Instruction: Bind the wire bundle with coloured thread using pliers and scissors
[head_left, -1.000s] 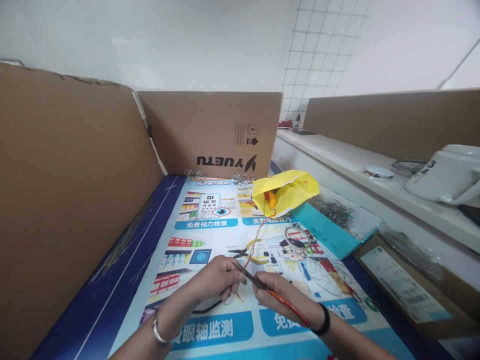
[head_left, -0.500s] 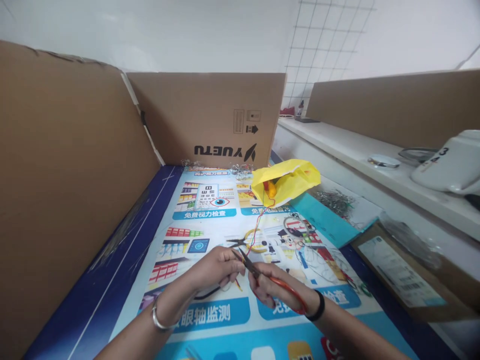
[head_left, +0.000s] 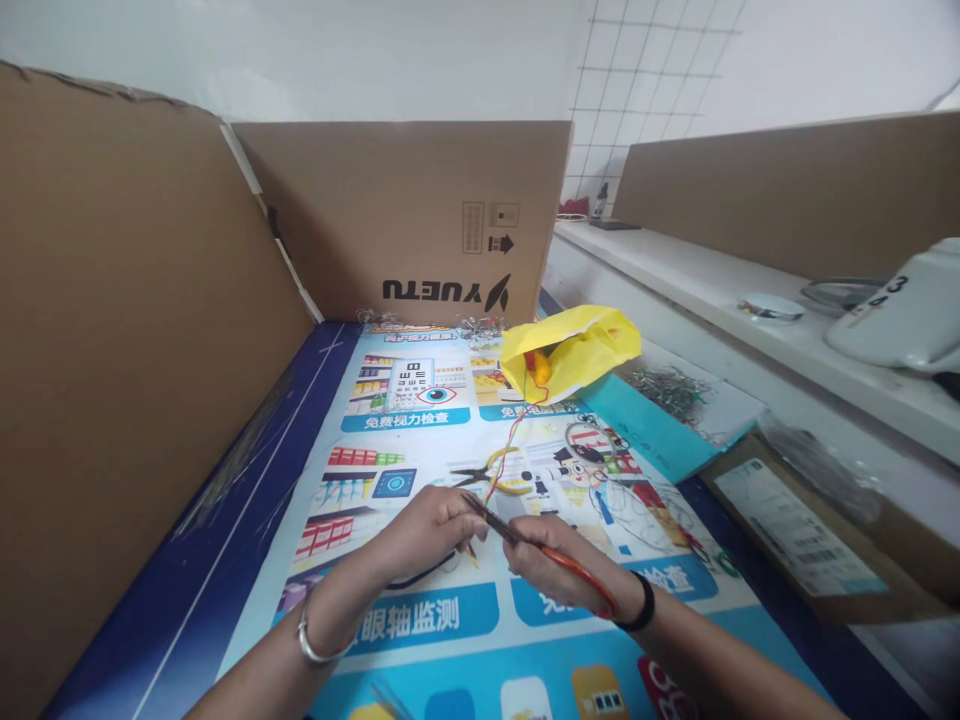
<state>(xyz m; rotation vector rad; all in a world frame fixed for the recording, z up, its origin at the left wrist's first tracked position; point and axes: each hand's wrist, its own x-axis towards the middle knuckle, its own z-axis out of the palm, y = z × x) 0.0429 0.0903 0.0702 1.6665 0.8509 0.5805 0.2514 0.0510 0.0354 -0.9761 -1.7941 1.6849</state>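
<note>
My left hand (head_left: 424, 530) is closed in a pinch on a thin red and yellow thread (head_left: 504, 455) that runs up to a yellow plastic bag (head_left: 574, 350). My right hand (head_left: 559, 565) is wrapped round orange-handled scissors (head_left: 540, 545), whose dark blades point up-left and meet the thread right at my left fingertips. Both hands hover just above a printed poster mat (head_left: 420, 620). A silver bangle sits on my left wrist, a black band on my right.
Yellow-handled pliers (head_left: 491, 472) lie on the mat beyond my hands, with a wire ring (head_left: 589, 440) to their right. Cardboard walls (head_left: 405, 220) enclose left and back. A teal sheet (head_left: 645, 440), metal clips (head_left: 671, 385), a flat parcel (head_left: 810, 530) and a white shelf (head_left: 712, 290) lie right.
The view has tilted slightly, so everything sits a little differently in frame. My hands stay together at the thread; the scissor blades opened briefly, and now look nearly closed on it.
</note>
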